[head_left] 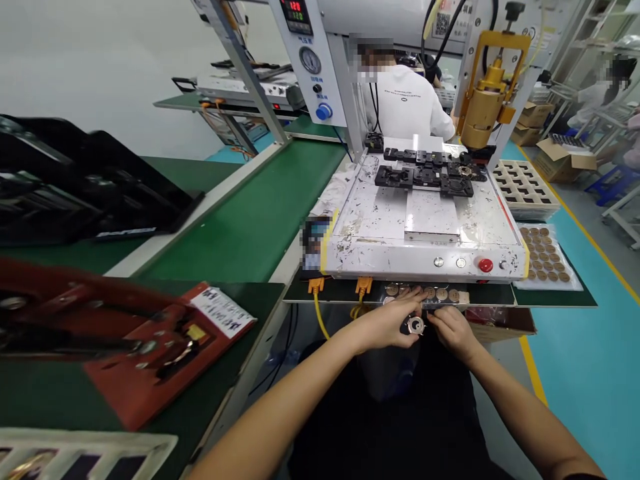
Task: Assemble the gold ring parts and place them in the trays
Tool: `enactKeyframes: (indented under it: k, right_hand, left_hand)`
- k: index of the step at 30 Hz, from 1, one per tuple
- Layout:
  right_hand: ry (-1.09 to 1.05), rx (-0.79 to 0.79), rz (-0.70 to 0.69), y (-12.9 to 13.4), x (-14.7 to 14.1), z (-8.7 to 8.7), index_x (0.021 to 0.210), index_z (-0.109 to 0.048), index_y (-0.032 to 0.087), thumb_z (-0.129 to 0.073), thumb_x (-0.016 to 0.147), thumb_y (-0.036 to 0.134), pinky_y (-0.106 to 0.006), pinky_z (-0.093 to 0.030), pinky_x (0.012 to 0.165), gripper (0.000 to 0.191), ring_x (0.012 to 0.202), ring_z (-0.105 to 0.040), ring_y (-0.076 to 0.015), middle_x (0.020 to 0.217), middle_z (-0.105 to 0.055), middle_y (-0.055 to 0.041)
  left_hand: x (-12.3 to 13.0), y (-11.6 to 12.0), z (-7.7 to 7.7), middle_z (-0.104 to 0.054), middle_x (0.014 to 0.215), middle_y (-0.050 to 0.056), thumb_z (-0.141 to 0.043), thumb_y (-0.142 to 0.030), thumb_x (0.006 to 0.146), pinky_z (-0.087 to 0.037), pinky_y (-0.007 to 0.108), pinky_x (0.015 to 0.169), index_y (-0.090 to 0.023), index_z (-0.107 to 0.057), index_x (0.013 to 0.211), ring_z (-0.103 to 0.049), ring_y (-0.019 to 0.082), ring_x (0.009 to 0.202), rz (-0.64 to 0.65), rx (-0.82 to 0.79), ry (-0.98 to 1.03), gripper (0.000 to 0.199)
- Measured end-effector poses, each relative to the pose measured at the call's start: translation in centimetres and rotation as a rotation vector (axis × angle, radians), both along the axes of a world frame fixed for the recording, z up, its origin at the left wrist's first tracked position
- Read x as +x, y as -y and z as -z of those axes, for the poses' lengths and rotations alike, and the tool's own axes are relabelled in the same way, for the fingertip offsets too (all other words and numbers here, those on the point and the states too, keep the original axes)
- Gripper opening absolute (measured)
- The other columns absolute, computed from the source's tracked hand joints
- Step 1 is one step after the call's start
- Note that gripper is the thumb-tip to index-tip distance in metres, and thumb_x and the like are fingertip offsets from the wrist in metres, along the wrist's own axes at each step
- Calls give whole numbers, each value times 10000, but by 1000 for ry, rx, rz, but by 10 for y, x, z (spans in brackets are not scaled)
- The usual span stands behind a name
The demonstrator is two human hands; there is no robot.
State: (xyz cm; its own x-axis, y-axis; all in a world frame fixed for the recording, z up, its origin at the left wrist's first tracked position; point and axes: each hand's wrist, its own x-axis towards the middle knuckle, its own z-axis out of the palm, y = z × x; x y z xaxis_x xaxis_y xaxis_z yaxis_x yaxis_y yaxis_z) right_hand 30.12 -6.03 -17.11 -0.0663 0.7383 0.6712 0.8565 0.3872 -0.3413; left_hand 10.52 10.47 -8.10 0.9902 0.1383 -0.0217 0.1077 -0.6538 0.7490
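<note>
At the table's front edge, my left hand (387,323) has a small round watch case (415,325) with a rose-gold rim and lugs between thumb and fingers. Its outstretched fingertips touch a clear strip of round brown discs (442,294) lying along the edge. My right hand (454,331) is just to the right, fingers curled and pressed together at the strip's near side. Whatever those fingers pinch, if anything, is too small to make out. Behind the strip stands a white press machine (370,257) carrying black fixtures (423,175).
A gold-coloured press head (483,110) hangs above the machine's right rear. On the right lie a sheet of brown discs (545,257) and a compartment tray (525,187). Yellow cables (320,313) drop beside my left arm. A red hand press (145,373) occupies the left bench. A person (407,100) sits beyond.
</note>
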Motion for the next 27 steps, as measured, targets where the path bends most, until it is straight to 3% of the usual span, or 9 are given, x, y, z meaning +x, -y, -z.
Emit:
enactKeyframes:
  k: [3, 6, 10, 13, 16, 21, 24, 27]
  right_hand:
    - [-45, 17, -29, 22, -10, -1, 1117, -777, 227, -586, 1061, 144, -375, -612, 752, 216, 823, -716, -224, 945, -778, -99]
    - [-148, -19, 20, 42, -17, -11, 1121, -755, 247, -634, 1038, 140, -373, -622, 806, 182, 872, -734, -221, 973, -778, -83]
    - [-384, -66, 241, 51, -13, -31, 1102, -669, 236, -591, 1077, 190, -420, -612, 916, 94, 1027, -731, -247, 1094, -748, -118]
    - [-550, -120, 351, 47, -8, -49, 1131, -612, 229, -564, 1112, 267, -361, -628, 833, 64, 930, -745, -217, 1016, -731, -87]
    - [-732, -207, 349, 43, -6, -65, 1180, -620, 232, -582, 1114, 348, -292, -612, 702, 139, 749, -713, -167, 929, -720, -37]
    - [-1060, -310, 320, 36, -9, -85, 1191, -731, 228, -705, 1024, 492, -288, -553, 643, 313, 693, -627, -149, 918, -722, -37]
    - [-1095, -350, 302, 31, -11, -97, 1203, -769, 220, -749, 982, 516, -299, -543, 623, 370, 664, -612, -150, 863, -716, -33]
    - [-1167, -394, 276, 26, -17, -110, 1111, -780, 204, -822, 915, 522, -291, -535, 567, 376, 610, -607, -145, 784, -710, -22]
  left_hand:
    - [-3, 0, 1, -446, 1724, 146, -788, -175, 805, -232, 519, 1349, -222, -664, 1061, -314, 344, 1652, -3, -33, -3, 288]
    - [3, 2, 4, -506, 1684, 143, -782, -187, 815, -289, 536, 1310, -227, -670, 1085, -402, 356, 1604, -88, -17, 37, 295]
    - [22, 6, 9, -731, 1293, 142, -763, -204, 841, -484, 527, 1101, -208, -665, 1069, -659, 362, 1248, -268, 121, 111, 249]
    - [31, 10, 9, -717, 1094, 110, -726, -225, 895, -516, 509, 1005, -191, -657, 1067, -667, 345, 1089, -301, 150, 129, 189]
    - [29, 14, 9, -701, 1147, 115, -703, -219, 929, -507, 513, 1044, -196, -649, 1093, -648, 344, 1158, -306, 159, 178, 174]
    - [12, 24, 9, -648, 1461, 181, -709, -195, 934, -447, 581, 1190, -201, -659, 1148, -562, 381, 1438, -352, 134, 292, 220]
    - [-1, 36, 1, -687, 1449, 156, -731, -195, 920, -462, 562, 1202, -218, -666, 1202, -619, 360, 1406, -439, -1, 298, 290]
    - [-13, 50, -14, -793, 1169, 86, -775, -262, 915, -609, 457, 1018, -232, -651, 1222, -781, 285, 1100, -538, -422, 268, 333]
